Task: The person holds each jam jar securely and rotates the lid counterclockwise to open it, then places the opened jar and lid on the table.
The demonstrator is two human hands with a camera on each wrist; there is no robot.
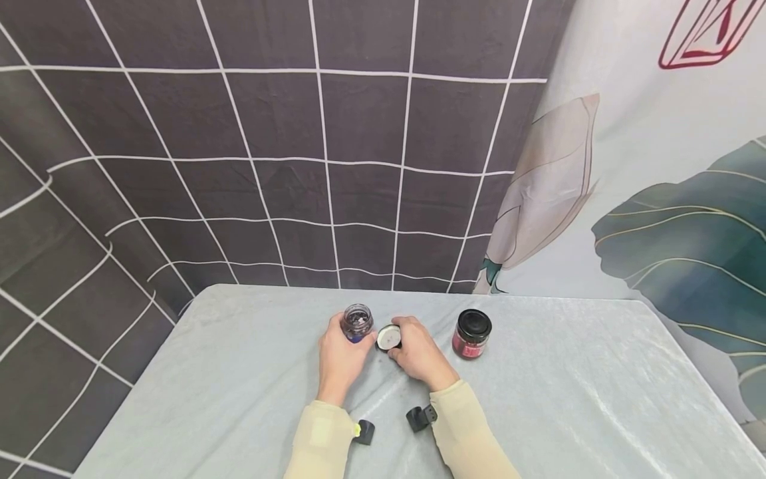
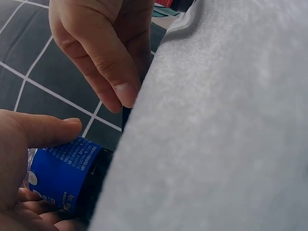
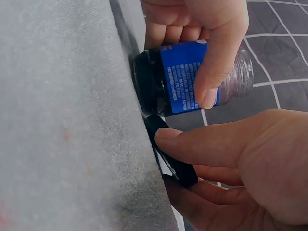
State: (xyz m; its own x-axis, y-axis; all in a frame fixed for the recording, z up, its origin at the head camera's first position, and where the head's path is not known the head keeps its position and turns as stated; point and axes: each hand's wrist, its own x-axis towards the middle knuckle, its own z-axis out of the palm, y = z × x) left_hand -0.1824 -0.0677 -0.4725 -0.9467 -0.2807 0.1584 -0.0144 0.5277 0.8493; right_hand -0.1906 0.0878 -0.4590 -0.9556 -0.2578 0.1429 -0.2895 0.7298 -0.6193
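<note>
This looks like a curtained-off corner of a room; whether home or studio, I cannot tell. Creased dark fabric [image 1: 269, 120] with wavy white grid lines hangs behind and leftward, a pale leaf-print curtain [image 1: 682, 226] on the right, beside a cloth-draped desk [image 1: 239, 386].

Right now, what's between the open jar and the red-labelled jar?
In the head view, going from the open jar to the red-labelled jar: the lid, the right hand pinching it, then bare tablecloth.
</note>
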